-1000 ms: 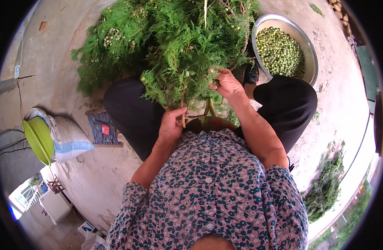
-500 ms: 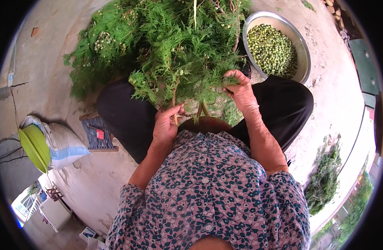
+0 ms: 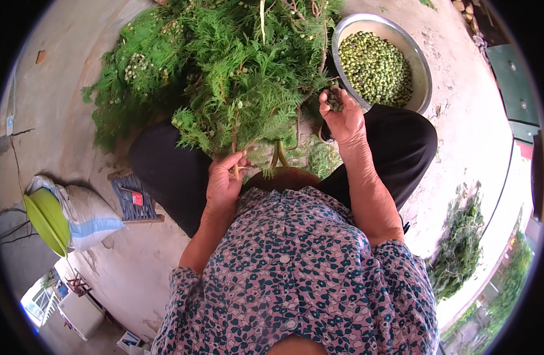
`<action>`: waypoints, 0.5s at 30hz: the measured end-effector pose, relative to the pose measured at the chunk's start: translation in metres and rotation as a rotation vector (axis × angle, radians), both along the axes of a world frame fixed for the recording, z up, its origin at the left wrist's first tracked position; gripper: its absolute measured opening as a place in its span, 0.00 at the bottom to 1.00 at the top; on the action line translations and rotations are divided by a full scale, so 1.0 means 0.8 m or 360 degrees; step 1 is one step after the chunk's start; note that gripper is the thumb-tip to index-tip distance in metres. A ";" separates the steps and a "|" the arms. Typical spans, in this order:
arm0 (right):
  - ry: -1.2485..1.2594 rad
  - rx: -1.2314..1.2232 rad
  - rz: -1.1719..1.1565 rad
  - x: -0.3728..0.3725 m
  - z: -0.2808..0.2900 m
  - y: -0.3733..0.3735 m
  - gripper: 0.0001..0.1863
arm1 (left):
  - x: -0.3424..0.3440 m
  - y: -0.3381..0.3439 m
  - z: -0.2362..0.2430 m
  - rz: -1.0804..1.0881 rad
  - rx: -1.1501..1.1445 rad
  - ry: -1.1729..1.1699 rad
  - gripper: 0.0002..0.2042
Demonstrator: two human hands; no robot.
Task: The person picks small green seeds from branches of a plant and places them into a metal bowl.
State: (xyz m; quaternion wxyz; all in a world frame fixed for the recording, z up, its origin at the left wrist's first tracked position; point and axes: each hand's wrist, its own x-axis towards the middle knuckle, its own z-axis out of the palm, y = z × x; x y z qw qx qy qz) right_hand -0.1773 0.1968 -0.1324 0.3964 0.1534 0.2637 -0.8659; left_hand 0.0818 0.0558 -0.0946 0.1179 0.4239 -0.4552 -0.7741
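My left hand point(image 3: 223, 183) is closed around the woody stem of a leafy evergreen branch point(image 3: 239, 115), held in front of my lap. My right hand point(image 3: 349, 125) is turned palm up, its fingers curled around several small greenish-brown cones point(image 3: 334, 102). Just beyond that hand, to the right, stands a round metal basin point(image 3: 426, 71) partly filled with small green cones point(image 3: 375, 70). A big heap of cut evergreen branches point(image 3: 147, 50), with pale cones among the foliage, lies on the floor ahead and merges with the held branch.
My bent knees in black trousers point(image 3: 165, 163) flank the work. At left are a low wooden stool point(image 3: 133, 198), a white-and-blue sack point(image 3: 91, 216) and a lime-green basin point(image 3: 46, 220). More cut branches point(image 3: 460, 248) lie at right against the floor's edge.
My right hand has drawn back from the foliage and turned palm up, showing cones in it. My left hand keeps hold of the branch. The whole view has shifted slightly.
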 end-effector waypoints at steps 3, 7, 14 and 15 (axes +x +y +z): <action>0.0042 -0.0019 0.0022 0.004 0.023 -0.002 0.27 | -0.008 0.001 0.012 0.0208 0.0217 -0.0044 0.06; 0.0089 0.0042 -0.0003 0.003 0.036 -0.003 0.32 | -0.011 -0.005 0.008 0.0397 0.0506 -0.0094 0.06; -0.0205 -0.0305 -0.0647 -0.065 0.069 0.015 0.45 | -0.012 -0.007 0.004 0.0403 0.0503 -0.0088 0.06; -0.0217 -0.0359 -0.0828 -0.078 0.074 0.025 0.49 | -0.011 -0.007 0.002 0.0402 0.0500 -0.0102 0.06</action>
